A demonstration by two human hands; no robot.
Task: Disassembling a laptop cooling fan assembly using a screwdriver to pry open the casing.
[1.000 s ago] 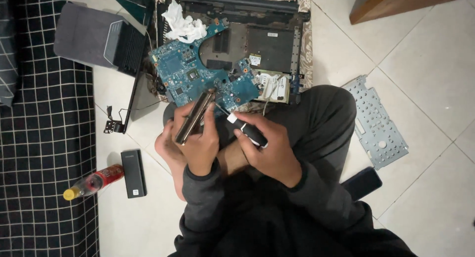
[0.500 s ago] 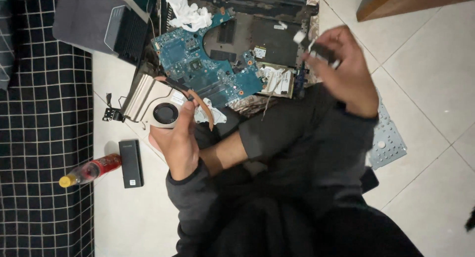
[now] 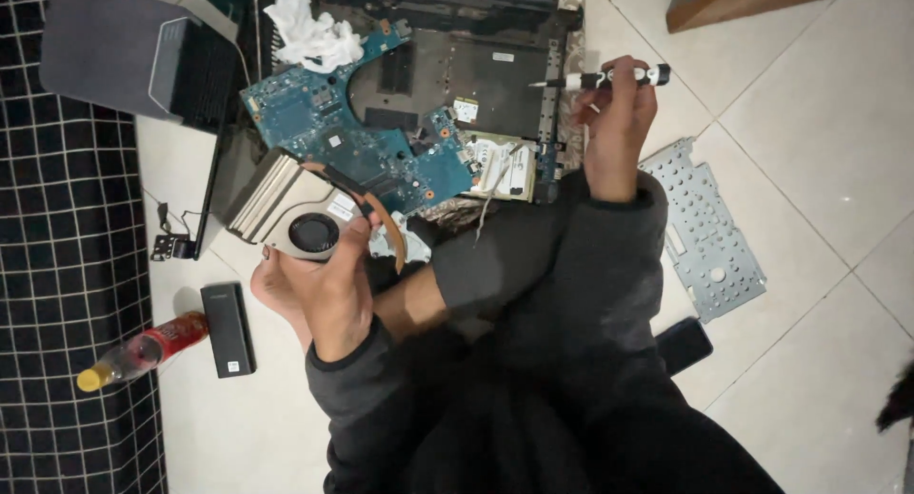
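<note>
We sit on the pale tiled floor (image 3: 819, 123) with an opened laptop spread out in the upper middle of the frame. Our left hand (image 3: 328, 289), left of centre, closes around the silver cooling fan with its copper heat pipe and finned radiator (image 3: 290, 213), fingers curled over the fan's lower edge, holding it just beside the blue circuit board (image 3: 362, 147). Our right hand (image 3: 619, 123), in the upper right of centre, is pinched around a slim black and white screwdriver (image 3: 600, 78), which lies level with its tip pointing left over the dark laptop base shell (image 3: 476, 75).

A crumpled white tissue (image 3: 309, 32) rests on the upper left corner of the board. A silver hard drive (image 3: 505, 166) sits at the board's right end, between our two hands. Right of our right forearm lies a perforated grey metal keyboard plate (image 3: 709, 237) on the tiles. At the upper left is a grey boxy device with a black ribbed side (image 3: 133, 51). Lower left, a small black rectangular block (image 3: 228, 327) lies beside a red bottle with a yellow cap (image 3: 143, 349), next to a black mat with a white grid (image 3: 67, 266). Our dark-clad knees fill the lower centre, hiding the floor beneath.
</note>
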